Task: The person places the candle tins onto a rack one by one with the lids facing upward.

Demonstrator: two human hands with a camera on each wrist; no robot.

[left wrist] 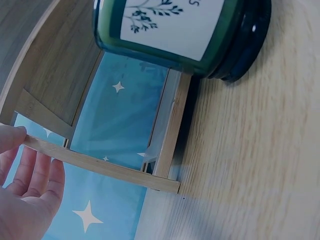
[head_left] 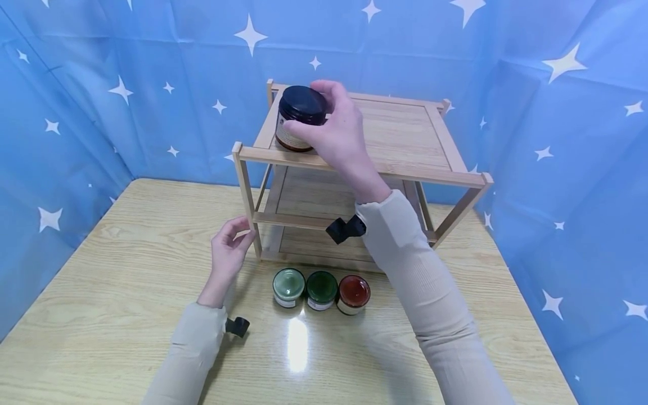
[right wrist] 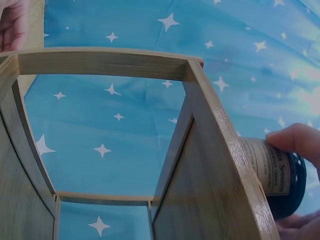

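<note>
A dark jar with a black lid and a printed label (head_left: 296, 125) stands at the left end of the wooden rack's top shelf (head_left: 400, 132). My right hand (head_left: 340, 121) grips it between thumb and fingers; the right wrist view shows the labelled jar (right wrist: 267, 167) beyond the shelf's edge. Lower down, my left hand (head_left: 230, 247) pinches the rack's front left leg (left wrist: 100, 166) between thumb and fingers. In front of the rack stand a pale green jar candle (head_left: 288, 286), a dark green one (head_left: 321, 288) and a red one (head_left: 354, 291), side by side on the table.
The rack has a middle shelf (head_left: 319, 194) and a bottom shelf (head_left: 324, 244) beneath the top one. Raised rails edge the top shelf. A blue curtain with white stars (head_left: 192, 73) hangs behind and beside the wood-grain table (head_left: 126, 247).
</note>
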